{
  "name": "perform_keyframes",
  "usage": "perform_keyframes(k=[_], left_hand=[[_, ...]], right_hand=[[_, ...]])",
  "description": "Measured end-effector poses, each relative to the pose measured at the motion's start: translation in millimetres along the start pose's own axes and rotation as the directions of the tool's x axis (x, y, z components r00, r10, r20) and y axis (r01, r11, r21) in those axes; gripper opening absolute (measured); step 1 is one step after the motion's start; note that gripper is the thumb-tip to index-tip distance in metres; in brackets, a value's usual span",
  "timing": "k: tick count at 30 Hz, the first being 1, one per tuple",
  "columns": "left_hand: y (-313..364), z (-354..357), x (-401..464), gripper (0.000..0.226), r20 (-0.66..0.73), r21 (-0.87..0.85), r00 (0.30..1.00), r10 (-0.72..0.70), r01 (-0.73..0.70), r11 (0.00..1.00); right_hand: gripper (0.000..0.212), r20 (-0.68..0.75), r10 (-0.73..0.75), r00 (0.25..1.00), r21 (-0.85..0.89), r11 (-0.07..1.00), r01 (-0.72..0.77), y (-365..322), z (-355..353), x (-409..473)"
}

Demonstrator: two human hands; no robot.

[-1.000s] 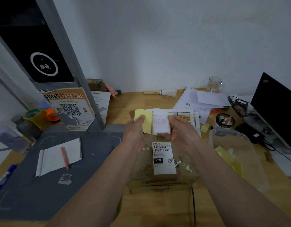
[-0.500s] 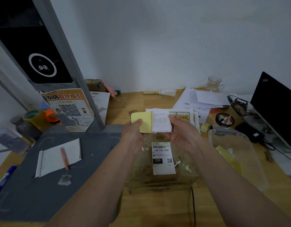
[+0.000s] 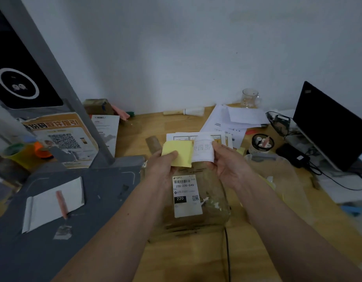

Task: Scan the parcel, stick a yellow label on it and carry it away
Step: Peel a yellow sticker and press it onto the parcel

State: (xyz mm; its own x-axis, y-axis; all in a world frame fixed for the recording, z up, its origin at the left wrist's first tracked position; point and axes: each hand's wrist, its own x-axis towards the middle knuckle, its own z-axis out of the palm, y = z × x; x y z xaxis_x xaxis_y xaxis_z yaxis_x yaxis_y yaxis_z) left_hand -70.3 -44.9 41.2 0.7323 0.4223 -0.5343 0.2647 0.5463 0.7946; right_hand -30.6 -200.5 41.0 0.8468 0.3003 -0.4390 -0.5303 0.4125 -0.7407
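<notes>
The parcel (image 3: 212, 208) is a clear-wrapped brown package lying on the wooden desk in front of me, with a white shipping label (image 3: 186, 195) reading 220 on top. Above it I hold a yellow label (image 3: 179, 152) pinched under the thumb of my left hand (image 3: 162, 167). My right hand (image 3: 227, 161) grips the white backing paper (image 3: 203, 150), which curls away from the yellow label's right edge. Both hands hover just over the far end of the parcel.
A grey scanner base (image 3: 53, 200) with a slanted post (image 3: 53, 74) and a dark screen fills the left. A clear plastic bin (image 3: 286, 180) stands right of the parcel. Papers (image 3: 233, 121), a glass mug (image 3: 249, 98), a pen cup (image 3: 261, 144) and a laptop (image 3: 331, 127) crowd the back right.
The backing paper has peeled and curled further off the yellow label, and the two hands have drawn slightly apart. The parcel has not moved.
</notes>
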Motion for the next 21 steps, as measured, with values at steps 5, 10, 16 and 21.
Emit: perform_keyframes(k=[5,10,16,21], left_hand=[[-16.2,28.0,4.0,0.04,0.003,0.143,1.0,-0.002,0.001,0.99],[-42.5,66.4,2.3,0.037,0.042,0.306,0.999,-0.022,0.008,0.952],[-93.9,122.7,-5.5,0.018,0.189,0.503,0.98,-0.07,-0.035,0.864],[-125.8,155.1,-10.5,0.014,0.308,0.546,0.934,-0.179,-0.019,0.837]], right_hand=[[0.048,-0.118,-0.038,0.992,0.039,0.998,0.043,-9.7,-34.0,8.2],[0.039,-0.153,-0.1,0.983,0.128,0.984,0.12,-27.6,-69.9,5.4],[0.037,-0.291,-0.134,0.947,0.125,0.976,0.176,-46.2,-115.4,-7.2],[0.05,-0.403,-0.158,0.901,0.078,0.976,0.206,-53.7,-149.5,-12.8]])
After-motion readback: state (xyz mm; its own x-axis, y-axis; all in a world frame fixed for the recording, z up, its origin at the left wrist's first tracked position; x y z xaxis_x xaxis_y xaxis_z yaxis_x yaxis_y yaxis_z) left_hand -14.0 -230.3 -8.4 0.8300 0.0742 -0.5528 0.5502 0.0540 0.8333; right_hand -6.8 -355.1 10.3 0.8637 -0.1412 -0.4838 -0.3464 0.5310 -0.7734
